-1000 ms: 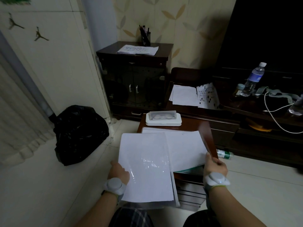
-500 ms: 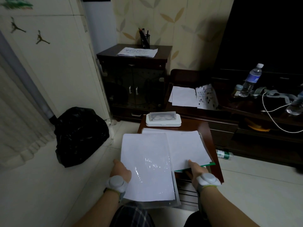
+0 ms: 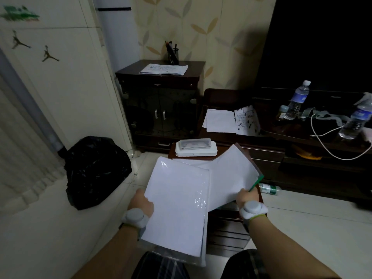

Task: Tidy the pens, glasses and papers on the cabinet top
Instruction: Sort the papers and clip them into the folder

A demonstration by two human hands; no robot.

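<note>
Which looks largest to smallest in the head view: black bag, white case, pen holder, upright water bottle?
1. black bag
2. white case
3. upright water bottle and pen holder: they look close, and both stand far from the camera, so I would not rank them.

Your left hand (image 3: 142, 201) grips the near-left edge of a plastic-wrapped paper stack (image 3: 178, 206). Your right hand (image 3: 246, 198) pinches loose sheets (image 3: 231, 176) with a green folder edge (image 3: 256, 183), lifted above the small cabinet (image 3: 227, 234). Beyond the stack, a white glasses case (image 3: 196, 149) rests on that cabinet's far edge.
</note>
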